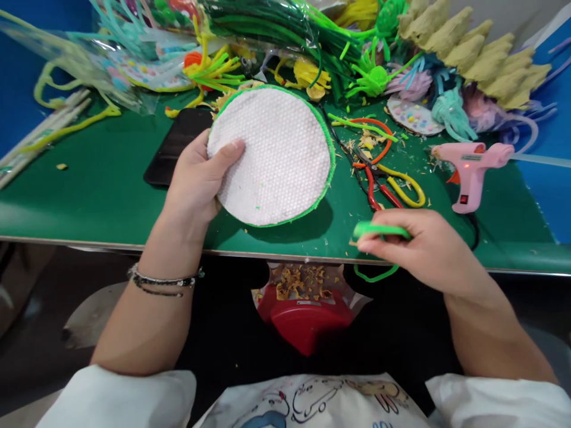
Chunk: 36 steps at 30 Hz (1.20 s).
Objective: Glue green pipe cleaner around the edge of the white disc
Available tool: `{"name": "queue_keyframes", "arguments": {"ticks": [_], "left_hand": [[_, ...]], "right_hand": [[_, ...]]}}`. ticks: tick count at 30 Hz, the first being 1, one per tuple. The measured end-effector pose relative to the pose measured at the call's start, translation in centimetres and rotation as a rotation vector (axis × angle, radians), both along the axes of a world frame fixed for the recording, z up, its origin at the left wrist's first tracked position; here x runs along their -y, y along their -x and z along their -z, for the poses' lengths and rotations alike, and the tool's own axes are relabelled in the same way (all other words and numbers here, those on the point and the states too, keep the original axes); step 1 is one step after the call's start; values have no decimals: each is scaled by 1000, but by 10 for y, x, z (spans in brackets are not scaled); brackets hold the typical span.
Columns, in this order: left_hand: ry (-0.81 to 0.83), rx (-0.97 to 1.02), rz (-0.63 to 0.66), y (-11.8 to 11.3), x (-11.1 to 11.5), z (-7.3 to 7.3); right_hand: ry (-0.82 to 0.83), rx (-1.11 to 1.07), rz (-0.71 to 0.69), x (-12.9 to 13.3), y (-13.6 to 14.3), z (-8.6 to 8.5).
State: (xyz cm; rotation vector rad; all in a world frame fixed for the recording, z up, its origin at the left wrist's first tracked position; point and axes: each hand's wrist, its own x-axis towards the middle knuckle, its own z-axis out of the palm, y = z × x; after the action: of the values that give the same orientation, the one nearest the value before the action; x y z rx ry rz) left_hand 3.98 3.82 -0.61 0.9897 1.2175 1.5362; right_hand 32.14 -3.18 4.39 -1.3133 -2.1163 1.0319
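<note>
My left hand [194,172] grips a round white disc [276,154] by its left side, the thumb lying flat on its face and the other fingers behind it. The disc has a bumpy, dotted surface, and a thin green fuzzy edging runs round its rim. It is held tilted above the green table. Lower right, near the table's front edge, my right hand [422,246] pinches a bright green pipe cleaner [386,230]. A loop of the same green hangs below those fingers. Closest to that hand lies a pair of red-handled pliers [371,187].
Yellow-handled scissors [408,184] lie by the pliers among scraps. A pink glue gun [470,172] with a lit light stands at the right. A black phone [172,151] lies partly behind my left hand. Pipe cleaner bundles [267,30] and an egg carton [477,50] line the back.
</note>
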Motion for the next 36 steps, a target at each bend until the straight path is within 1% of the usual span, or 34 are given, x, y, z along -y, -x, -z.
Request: {"name": "queue_keyframes", "arguments": {"ticks": [5, 7, 10, 15, 18, 25, 29, 33, 36], "left_hand": [[-1, -56, -6, 13, -6, 6], [1, -59, 7, 14, -7, 7], [11, -56, 17, 11, -7, 7], [19, -65, 40, 9, -7, 7], [13, -69, 44, 9, -8, 8], [-7, -56, 38, 9, -8, 9], [-9, -56, 41, 9, -8, 10], [6, -56, 22, 7, -7, 7], [38, -100, 19, 5, -6, 4]], "right_hand": [[35, 305, -464, 21, 1, -5], [65, 378, -557, 24, 2, -5], [73, 387, -545, 21, 4, -3], [110, 284, -529, 13, 7, 4], [99, 266, -522, 11, 8, 7], [120, 293, -444, 10, 10, 4], [131, 298, -436, 10, 10, 3], [120, 314, -425, 11, 9, 3], [119, 287, -412, 11, 9, 3]]}}
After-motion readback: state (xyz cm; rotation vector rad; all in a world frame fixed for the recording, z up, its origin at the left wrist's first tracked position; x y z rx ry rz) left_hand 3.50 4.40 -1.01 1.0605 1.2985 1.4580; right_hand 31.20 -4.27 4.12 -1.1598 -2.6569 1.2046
